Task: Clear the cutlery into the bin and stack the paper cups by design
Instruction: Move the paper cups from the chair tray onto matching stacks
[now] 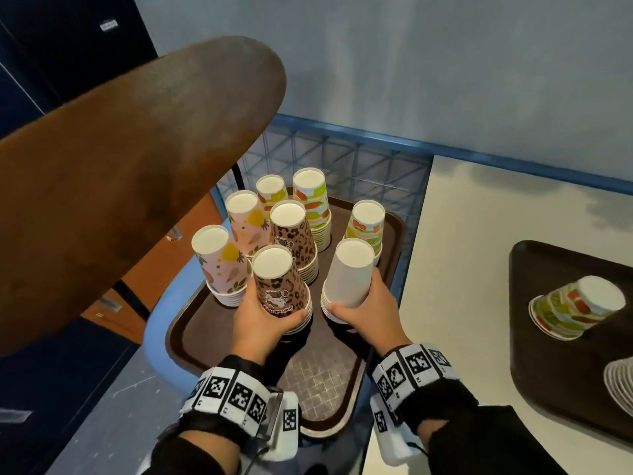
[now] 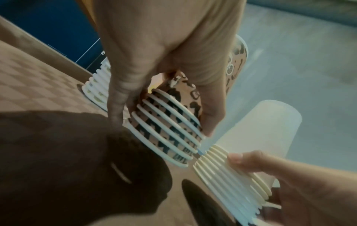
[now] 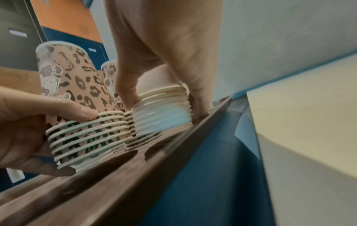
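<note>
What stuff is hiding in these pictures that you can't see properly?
- Head view: a big brown blurry shape covers whatever lies to the left.
- Head view: the stack of white ridged plates is cut off by the right edge.
- Left wrist view: a dark shadow hides the brown plastic tray near the camera.
- No cutlery or bin is seen anywhere.

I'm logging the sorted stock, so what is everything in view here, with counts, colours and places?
Leopard-print cup stacks: two, brown and black, tray centre and front.
Plain cup stack: one, white, tray front right.
Fruit-print cup stacks: two, pink, tray left.
Green-and-red cup stacks: three on tray's far side; a fourth on its side on the second tray.
Tray: brown, on a blue cart.
Second tray: dark, on white table, right.
Left hand: grips front leopard stack.
Right hand: grips plain stack.
</note>
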`<control>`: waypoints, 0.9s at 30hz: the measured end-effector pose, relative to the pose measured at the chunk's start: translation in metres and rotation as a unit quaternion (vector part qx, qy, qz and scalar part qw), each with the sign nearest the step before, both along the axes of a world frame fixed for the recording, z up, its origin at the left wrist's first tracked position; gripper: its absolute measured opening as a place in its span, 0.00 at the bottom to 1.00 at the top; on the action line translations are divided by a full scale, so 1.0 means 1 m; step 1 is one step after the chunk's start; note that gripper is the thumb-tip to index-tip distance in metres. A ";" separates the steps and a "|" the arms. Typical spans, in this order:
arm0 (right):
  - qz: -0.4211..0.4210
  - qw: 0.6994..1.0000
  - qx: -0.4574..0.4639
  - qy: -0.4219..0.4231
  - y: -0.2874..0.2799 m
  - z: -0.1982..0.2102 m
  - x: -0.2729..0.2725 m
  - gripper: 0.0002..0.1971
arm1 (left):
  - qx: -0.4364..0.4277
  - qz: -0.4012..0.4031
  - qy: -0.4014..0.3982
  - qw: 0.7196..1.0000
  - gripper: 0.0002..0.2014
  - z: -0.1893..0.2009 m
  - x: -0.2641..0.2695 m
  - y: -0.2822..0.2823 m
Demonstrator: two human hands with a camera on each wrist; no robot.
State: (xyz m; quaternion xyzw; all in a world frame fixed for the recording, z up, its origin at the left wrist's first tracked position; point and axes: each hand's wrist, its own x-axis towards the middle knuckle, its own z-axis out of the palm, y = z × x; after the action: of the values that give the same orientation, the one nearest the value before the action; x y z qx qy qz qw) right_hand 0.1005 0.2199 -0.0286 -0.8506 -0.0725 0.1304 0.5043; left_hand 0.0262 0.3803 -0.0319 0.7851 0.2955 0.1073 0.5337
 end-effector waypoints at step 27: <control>-0.201 0.968 0.094 -0.114 -0.308 0.109 -0.089 0.40 | -0.037 -0.247 -0.122 0.961 0.44 0.111 0.016 -0.284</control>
State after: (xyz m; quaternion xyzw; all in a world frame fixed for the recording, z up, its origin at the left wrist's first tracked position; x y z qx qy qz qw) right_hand 0.0111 -0.0885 0.0808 -0.8055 0.0308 -0.0788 0.5865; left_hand 0.0418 0.0960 0.0788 0.7941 0.0290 0.0564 0.6044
